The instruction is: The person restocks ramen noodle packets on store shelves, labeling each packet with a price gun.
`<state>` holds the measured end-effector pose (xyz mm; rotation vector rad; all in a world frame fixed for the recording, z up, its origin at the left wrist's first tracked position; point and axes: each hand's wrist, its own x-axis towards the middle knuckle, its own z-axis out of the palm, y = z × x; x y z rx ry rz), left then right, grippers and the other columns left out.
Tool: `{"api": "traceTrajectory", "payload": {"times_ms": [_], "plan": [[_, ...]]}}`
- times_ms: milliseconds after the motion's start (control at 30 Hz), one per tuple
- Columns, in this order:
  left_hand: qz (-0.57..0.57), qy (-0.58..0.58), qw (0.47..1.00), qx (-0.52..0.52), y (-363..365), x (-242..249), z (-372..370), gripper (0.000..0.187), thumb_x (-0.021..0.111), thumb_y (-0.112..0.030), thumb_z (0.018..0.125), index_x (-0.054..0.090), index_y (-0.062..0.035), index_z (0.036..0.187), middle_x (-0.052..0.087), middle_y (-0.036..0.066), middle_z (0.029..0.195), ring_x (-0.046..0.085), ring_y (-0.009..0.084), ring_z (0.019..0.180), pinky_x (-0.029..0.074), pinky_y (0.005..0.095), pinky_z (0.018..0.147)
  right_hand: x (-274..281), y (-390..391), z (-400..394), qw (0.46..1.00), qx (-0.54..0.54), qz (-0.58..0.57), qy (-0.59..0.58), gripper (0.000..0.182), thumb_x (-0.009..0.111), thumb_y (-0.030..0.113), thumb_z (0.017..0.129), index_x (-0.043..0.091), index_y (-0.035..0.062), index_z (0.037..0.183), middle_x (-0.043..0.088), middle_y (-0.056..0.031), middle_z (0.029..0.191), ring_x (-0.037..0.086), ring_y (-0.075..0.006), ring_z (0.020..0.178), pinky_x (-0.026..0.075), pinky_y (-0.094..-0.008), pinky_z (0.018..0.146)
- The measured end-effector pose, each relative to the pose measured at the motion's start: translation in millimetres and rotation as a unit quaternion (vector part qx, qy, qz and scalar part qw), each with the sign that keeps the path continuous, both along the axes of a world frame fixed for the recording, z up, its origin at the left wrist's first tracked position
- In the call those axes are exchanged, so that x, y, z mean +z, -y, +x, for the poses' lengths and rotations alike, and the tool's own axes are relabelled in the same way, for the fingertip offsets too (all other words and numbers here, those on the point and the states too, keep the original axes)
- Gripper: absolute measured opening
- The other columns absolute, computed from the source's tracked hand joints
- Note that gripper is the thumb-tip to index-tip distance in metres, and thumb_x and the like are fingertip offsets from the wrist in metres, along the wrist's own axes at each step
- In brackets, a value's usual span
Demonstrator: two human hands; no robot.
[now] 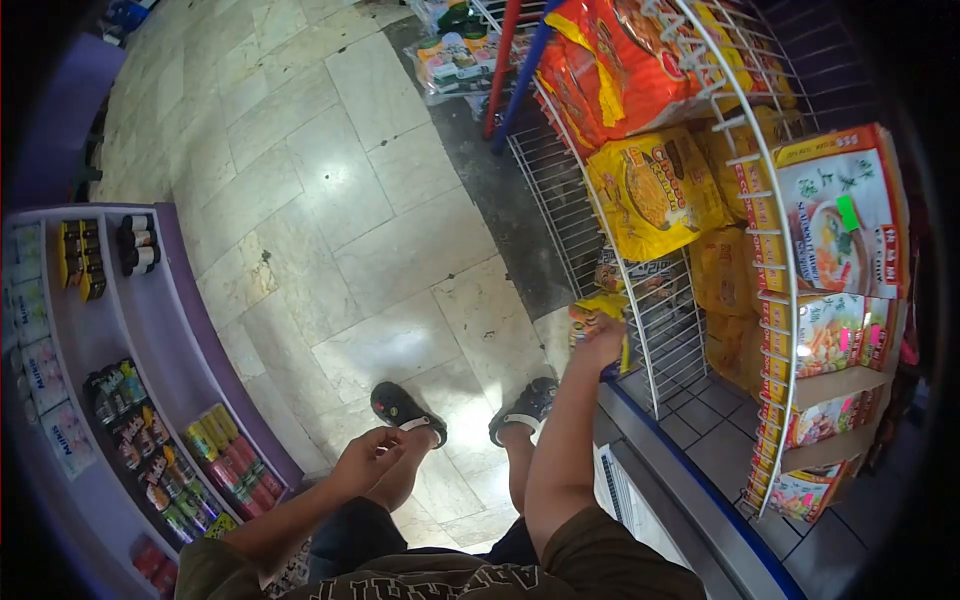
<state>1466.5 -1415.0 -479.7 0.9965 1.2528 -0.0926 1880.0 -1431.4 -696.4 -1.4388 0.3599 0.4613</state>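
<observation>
The right hand (pixel 599 346) is closed on a yellow packet (pixel 606 303) right of centre, its soft wrapper apparently suiting a one-handed grip. The left hand (pixel 366 463), lower centre, is half-open, nothing visibly held. Noodle packs (pixel 660 195) are contained by the wire rack (pixel 794 300), upper right, tiered presumably for display.

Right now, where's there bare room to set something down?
Widest is the floor ahead of your shoes, between the purple shelf and wire rack. The shelf has a bare stretch between black jars and cans. Noodle packs crowd the rack near the packet in your right hand.
</observation>
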Motion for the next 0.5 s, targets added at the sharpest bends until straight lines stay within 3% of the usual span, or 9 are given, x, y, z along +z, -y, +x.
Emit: {"api": "traceTrajectory", "payload": {"times_ms": [67, 167, 267, 333, 400, 433, 467, 500], "plan": [[0.001, 0.012, 1.0, 0.023, 2.6, 14.6, -15.4, 0.023, 0.058, -0.016, 0.092, 0.059, -0.0026, 0.111, 0.065, 0.007, 0.101, 0.062, 0.0142, 0.09, 0.048, 0.0281, 0.082, -4.0, -4.5, -41.6, 0.996, -0.055, 0.057, -0.033, 0.017, 0.052, 0.011, 0.078, 0.051, 0.0096, 0.061, 0.047, 0.0001, 0.055, 0.041, -0.0109, 0.046, 0.032, -0.0241, 0.045], [-0.016, 0.008, 0.998, 0.055, 10.4, 40.0, -37.9, 0.022, 0.058, -0.012, 0.092, 0.058, -0.0027, 0.112, 0.063, 0.005, 0.102, 0.059, 0.0119, 0.092, 0.047, 0.0271, 0.083, 88.4, -27.2, -108.8, 0.986, -0.107, -0.104, -0.069, 0.022, 0.052, 0.014, 0.08, 0.046, 0.0128, 0.059, 0.044, 0.0011, 0.055, 0.04, -0.01, 0.047, 0.03, -0.0239, 0.046], [-0.024, -0.028, 0.997, 0.073, 37.6, 39.2, -81.0, 0.027, 0.058, -0.018, 0.092, 0.057, -0.0028, 0.114, 0.063, 0.005, 0.103, 0.059, 0.0126, 0.092, 0.047, 0.0285, 0.083, 139.4, 6.2, -145.5, 0.97, 0.18, -0.131, -0.1, 0.019, 0.052, 0.014, 0.083, 0.052, 0.0108, 0.064, 0.047, 0.0004, 0.056, 0.043, -0.0108, 0.049, 0.033, -0.0254, 0.048], [-0.036, -0.054, 0.992, 0.106, 62.2, 29.3, -117.5, 0.03, 0.057, -0.023, 0.093, 0.057, -0.0028, 0.115, 0.063, 0.006, 0.103, 0.06, 0.0142, 0.092, 0.047, 0.0291, 0.082, 186.3, 9.6, -180.3, 0.925, 0.345, -0.134, -0.085, 0.018, 0.051, 0.014, 0.086, 0.057, 0.007, 0.07, 0.05, -0.0009, 0.057, 0.046, -0.0116, 0.051, 0.037, -0.027, 0.049], [-0.142, -0.084, 0.965, 0.205, 67.8, 52.2, -139.1, 0.045, 0.045, -0.042, 0.096, 0.054, -0.0059, 0.122, 0.062, 0.007, 0.11, 0.059, 0.0197, 0.1, 0.046, 0.0366, 0.083, 261.1, -8.1, -223.4, 0.838, 0.517, -0.16, -0.068, 0.018, 0.053, 0.013, 0.087, 0.06, 0.0025, 0.074, 0.056, -0.0034, 0.06, 0.053, -0.0127, 0.054, 0.041, -0.0276, 0.052], [-0.182, -0.062, 0.939, 0.285, 68.7, 67.1, -145.8, 0.051, 0.041, -0.048, 0.096, 0.051, -0.0073, 0.125, 0.06, 0.007, 0.115, 0.057, 0.0204, 0.105, 0.045, 0.0394, 0.085, 312.3, -23.6, -243.2, 0.767, 0.619, -0.164, -0.033, 0.019, 0.053, 0.014, 0.088, 0.06, 0.0011, 0.076, 0.058, -0.0048, 0.06, 0.057, -0.0129, 0.056, 0.043, -0.0272, 0.054], [-0.222, -0.037, 0.906, 0.359, 68.0, 85.1, -153.7, 0.056, 0.036, -0.053, 0.096, 0.048, -0.0087, 0.128, 0.058, 0.007, 0.12, 0.055, 0.0211, 0.11, 0.045, 0.0422, 0.087, 356.7, -33.7, -261.4, 0.735, 0.667, -0.093, -0.076, 0.021, 0.054, 0.014, 0.088, 0.06, -0.0001, 0.074, 0.059, -0.0049, 0.061, 0.057, -0.0126, 0.057, 0.045, -0.0277, 0.056], [-0.223, 0.001, 0.886, 0.406, 63.7, 107.2, -160.2, 0.061, 0.033, -0.057, 0.095, 0.045, -0.0084, 0.131, 0.056, 0.009, 0.124, 0.053, 0.0215, 0.113, 0.045, 0.0424, 0.09, 399.4, -47.7, -272.9, 0.647, 0.758, -0.086, -0.022, 0.022, 0.057, 0.014, 0.086, 0.059, -0.0003, 0.07, 0.061, -0.0053, 0.066, 0.057, -0.0124, 0.059, 0.045, -0.0283, 0.058]]}}
